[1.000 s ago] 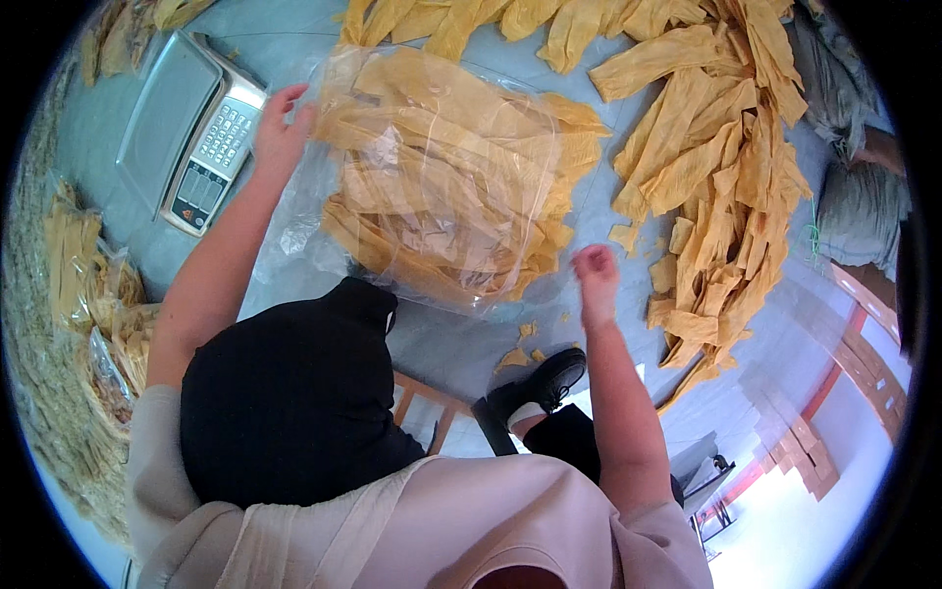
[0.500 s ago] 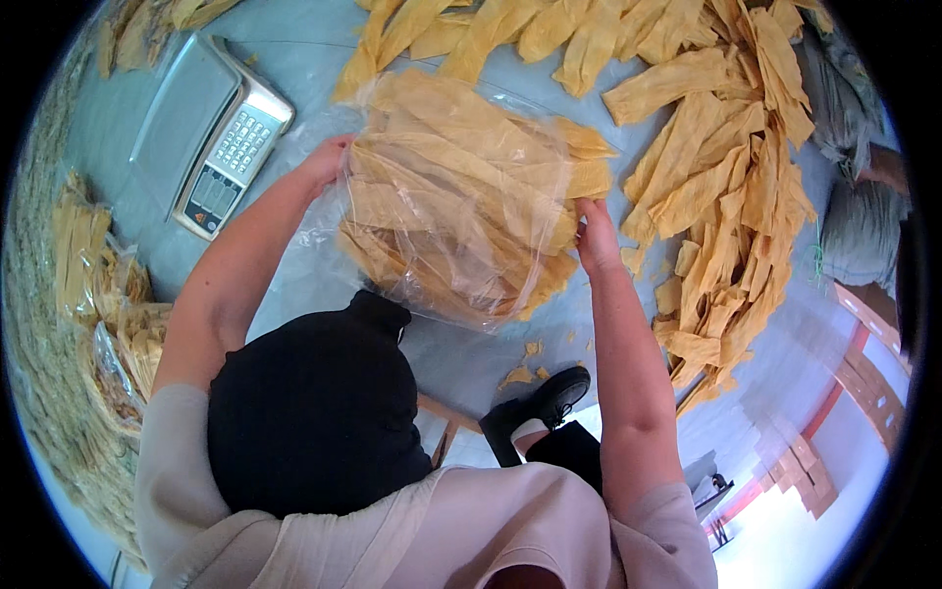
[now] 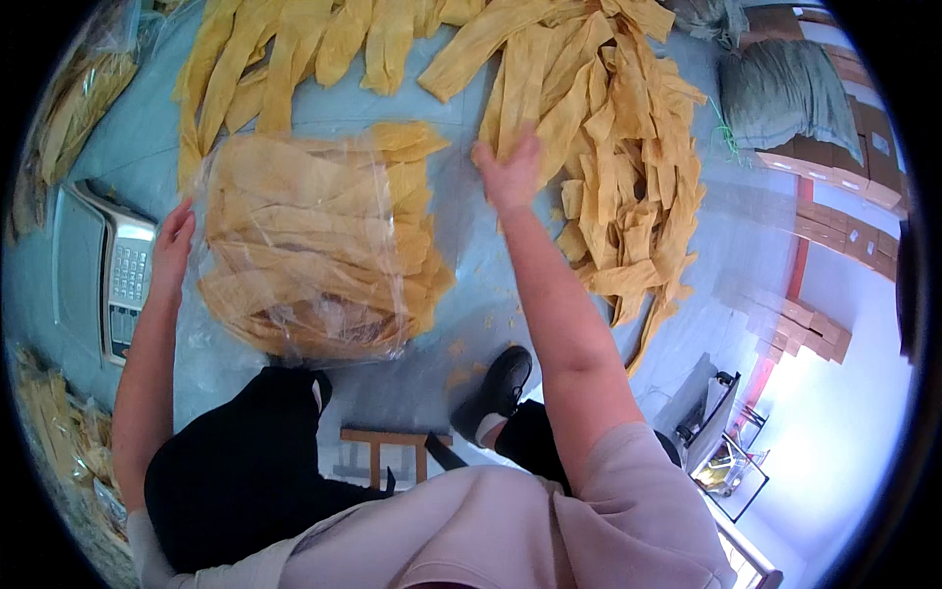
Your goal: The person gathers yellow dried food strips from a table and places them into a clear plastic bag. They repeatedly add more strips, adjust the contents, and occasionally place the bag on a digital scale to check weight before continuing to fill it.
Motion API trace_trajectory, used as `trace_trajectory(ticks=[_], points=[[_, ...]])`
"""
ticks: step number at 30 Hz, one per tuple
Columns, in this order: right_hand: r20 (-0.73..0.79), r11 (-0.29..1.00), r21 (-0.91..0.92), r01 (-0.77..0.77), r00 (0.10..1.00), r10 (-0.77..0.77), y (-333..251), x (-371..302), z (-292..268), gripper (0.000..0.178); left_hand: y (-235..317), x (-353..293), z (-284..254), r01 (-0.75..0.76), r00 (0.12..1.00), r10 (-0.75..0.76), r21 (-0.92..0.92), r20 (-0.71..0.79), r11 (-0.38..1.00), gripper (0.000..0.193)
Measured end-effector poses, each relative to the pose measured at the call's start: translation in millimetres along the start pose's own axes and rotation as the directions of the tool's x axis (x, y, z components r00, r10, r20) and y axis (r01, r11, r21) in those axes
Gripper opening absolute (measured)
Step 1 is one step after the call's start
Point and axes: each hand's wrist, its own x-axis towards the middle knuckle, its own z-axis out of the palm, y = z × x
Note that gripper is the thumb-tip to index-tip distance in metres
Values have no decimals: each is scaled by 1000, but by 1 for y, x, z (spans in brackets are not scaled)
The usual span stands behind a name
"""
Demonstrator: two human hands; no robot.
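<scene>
A clear plastic bag (image 3: 294,245) lies flat on the floor, filled with wide yellow dried strips that look like bean curd skin. Strip ends (image 3: 424,250) stick out of its right side. My left hand (image 3: 172,250) is at the bag's left edge, fingers stretched out; whether they touch the film I cannot tell. My right hand (image 3: 512,175) has its thumb apart from its slightly blurred fingers. It reaches to the near edge of a long heap of loose yellow strips (image 3: 613,147), with no strip visibly held.
A scale with a keypad (image 3: 128,265) stands at the left. More bagged strips (image 3: 64,422) lie at the lower left. Grey sacks (image 3: 785,98) and cardboard boxes (image 3: 863,147) are at the right. A wooden stool (image 3: 392,437) stands near my legs, with crumbs (image 3: 461,348) on the floor.
My right hand has left the bag's right side and moved over to the loose strips. My left hand's fingers have straightened at the bag's left edge. The whole view has shifted rightward.
</scene>
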Motion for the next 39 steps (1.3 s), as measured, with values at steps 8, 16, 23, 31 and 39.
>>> trace_trajectory(ticks=[8, 16, 23, 31, 39], points=[[134, 836, -337, -432, 857, 497, 21, 45, -12, 99, 20, -59, 12, -92, 994, 95, -45, 51, 995, 29], [550, 949, -308, -67, 801, 235, 52, -114, -49, 89, 51, -78, 38, -563, 820, 571, 235, 41, 792, 29], [281, 958, -86, 272, 930, -239, 59, -112, -83, 76, 83, -102, 58, -654, 753, 648, 245, 118, 715, 24], [304, 918, -389, 76, 951, 50, 38, -78, -23, 68, 81, -109, 72, -668, 744, 649, 164, 160, 726, 21], [527, 943, -319, -97, 809, 261, -16, -36, -55, 74, 92, -112, 77, -670, 741, 643, 142, 195, 729, 19]])
